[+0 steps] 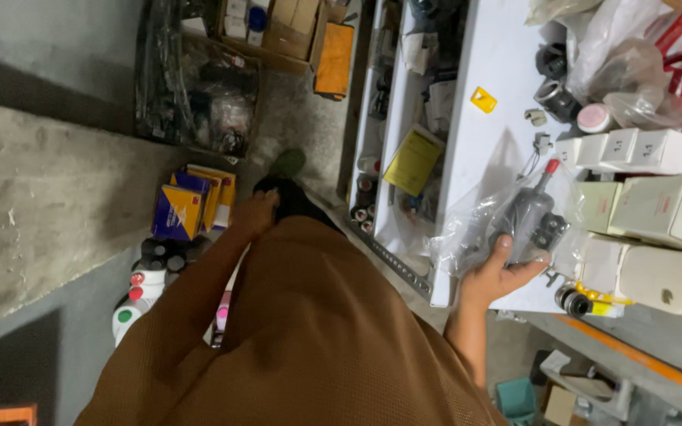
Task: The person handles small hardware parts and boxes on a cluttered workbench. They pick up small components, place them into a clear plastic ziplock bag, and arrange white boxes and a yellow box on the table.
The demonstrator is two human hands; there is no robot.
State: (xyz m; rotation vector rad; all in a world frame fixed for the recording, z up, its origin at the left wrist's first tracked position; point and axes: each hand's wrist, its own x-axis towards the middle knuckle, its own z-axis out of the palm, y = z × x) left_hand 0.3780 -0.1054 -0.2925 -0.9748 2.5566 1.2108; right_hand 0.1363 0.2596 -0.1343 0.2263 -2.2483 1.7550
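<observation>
One hand, your right hand [501,272], wraps a grey part in a clear bag [515,221] at the white table [479,150] edge. Your left hand [256,213] hangs away from the table, fingers loosely curled, holding nothing.

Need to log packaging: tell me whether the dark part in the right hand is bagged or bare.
Bagged. The dark part sits inside a crinkled clear plastic bag, which the right hand grips on the white table.

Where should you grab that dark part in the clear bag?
Probably around the thick dark body, coming from below, as the right hand does now. The thin red-tipped stem points away up the white table, and the loose bag would slip.
</observation>
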